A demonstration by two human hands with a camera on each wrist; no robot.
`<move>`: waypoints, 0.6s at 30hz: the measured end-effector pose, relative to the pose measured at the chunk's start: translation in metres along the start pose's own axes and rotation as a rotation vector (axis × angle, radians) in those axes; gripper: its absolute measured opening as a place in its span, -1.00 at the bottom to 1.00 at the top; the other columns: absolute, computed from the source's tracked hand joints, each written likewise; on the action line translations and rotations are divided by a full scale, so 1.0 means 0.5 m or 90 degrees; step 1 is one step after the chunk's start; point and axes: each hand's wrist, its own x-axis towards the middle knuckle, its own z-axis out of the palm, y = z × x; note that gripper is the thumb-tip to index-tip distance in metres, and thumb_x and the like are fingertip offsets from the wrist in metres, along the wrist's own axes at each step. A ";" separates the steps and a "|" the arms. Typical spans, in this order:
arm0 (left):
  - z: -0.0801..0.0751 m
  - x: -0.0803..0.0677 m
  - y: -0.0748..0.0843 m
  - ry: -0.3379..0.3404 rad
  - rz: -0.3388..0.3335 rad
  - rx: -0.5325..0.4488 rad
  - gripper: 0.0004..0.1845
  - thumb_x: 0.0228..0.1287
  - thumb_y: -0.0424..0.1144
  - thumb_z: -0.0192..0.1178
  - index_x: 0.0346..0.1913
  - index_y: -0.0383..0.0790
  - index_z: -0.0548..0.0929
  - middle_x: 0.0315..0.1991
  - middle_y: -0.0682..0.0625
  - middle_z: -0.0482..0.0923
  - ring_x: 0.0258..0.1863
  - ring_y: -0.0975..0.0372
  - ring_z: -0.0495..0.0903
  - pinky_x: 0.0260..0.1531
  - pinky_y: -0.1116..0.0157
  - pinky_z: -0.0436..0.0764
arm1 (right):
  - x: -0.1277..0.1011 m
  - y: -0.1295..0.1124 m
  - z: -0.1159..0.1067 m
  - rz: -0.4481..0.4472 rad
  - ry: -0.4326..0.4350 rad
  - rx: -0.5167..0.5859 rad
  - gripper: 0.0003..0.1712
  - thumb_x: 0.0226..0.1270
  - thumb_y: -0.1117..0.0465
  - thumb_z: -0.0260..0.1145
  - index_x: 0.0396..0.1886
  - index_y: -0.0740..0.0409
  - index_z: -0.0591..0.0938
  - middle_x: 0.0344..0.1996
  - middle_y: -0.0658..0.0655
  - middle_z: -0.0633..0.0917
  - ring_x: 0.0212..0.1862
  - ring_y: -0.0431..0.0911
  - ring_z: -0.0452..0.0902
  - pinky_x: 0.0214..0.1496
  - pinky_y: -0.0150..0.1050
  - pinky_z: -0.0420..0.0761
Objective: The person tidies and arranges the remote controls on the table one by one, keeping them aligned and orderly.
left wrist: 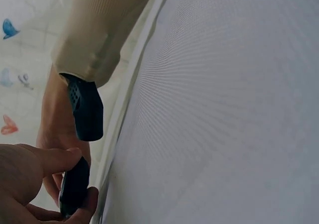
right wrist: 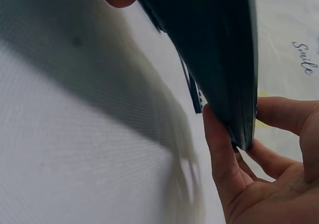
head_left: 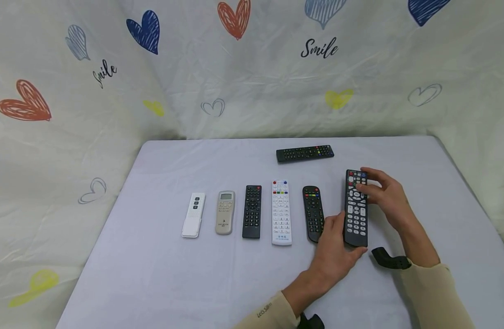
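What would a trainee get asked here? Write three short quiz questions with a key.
1. True or false: both hands hold the black remote.
2. How many remotes lie in the row left of it? A three, B five, C seven.
3. Which remote lies crosswise at the back?

Key: 1 true, the left hand at its near end, the right hand at its far end. 2 B. 3 The long black remote.
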 end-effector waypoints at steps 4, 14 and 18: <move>0.000 -0.001 -0.001 -0.008 -0.008 0.002 0.00 0.23 -0.18 0.53 0.63 -0.12 0.16 0.35 -0.02 0.37 0.20 0.45 0.49 0.16 0.55 0.59 | 0.001 0.003 0.003 0.003 -0.009 -0.006 -0.19 0.55 0.02 0.30 0.62 0.22 0.24 0.44 0.40 0.36 -0.19 -0.57 0.56 -0.25 -0.47 0.68; 0.010 0.003 -0.005 -0.014 -0.006 0.017 0.02 0.26 -0.15 0.51 0.65 -0.13 0.12 0.34 0.01 0.36 0.21 0.46 0.47 0.18 0.51 0.59 | 0.002 0.000 0.004 0.006 -0.025 -0.036 -0.13 0.53 -0.03 0.32 0.65 0.17 0.20 0.47 0.41 0.36 -0.13 -0.58 0.52 -0.21 -0.57 0.58; 0.011 0.003 -0.003 -0.012 -0.015 0.040 0.02 0.24 -0.13 0.52 0.64 -0.11 0.13 0.32 0.04 0.38 0.19 0.47 0.47 0.17 0.51 0.59 | 0.002 -0.005 0.007 0.018 -0.020 -0.092 -0.11 0.50 -0.08 0.34 0.65 0.13 0.21 0.49 0.41 0.39 0.11 -0.24 0.54 -0.06 -0.46 0.51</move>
